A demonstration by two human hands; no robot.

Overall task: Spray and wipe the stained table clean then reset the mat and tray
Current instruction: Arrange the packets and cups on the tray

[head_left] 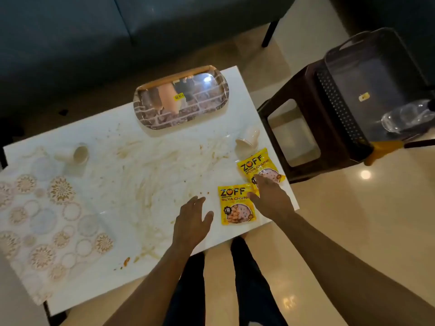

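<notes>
The white table (pixel 164 180) is smeared with yellowish stains and crumbs across its middle. A patterned mat (pixel 47 227) lies askew over its left end. A brick-print tray (pixel 181 97) sits at the far edge. Two yellow snack packets lie at the right: one (pixel 235 208) near the front edge, the other (pixel 257 164) behind it. My right hand (pixel 270 198) reaches over both packets, fingers spread, touching the far one. My left hand (pixel 191 220) hovers open over the table just left of the near packet.
Two paper cups lie tipped on the table, one (pixel 75 156) at the left, one (pixel 249 140) at the right near the packets. A dark plastic stool (pixel 306 128) stands right of the table, with a dark bin (pixel 376 85) holding clear bowls. A sofa runs behind.
</notes>
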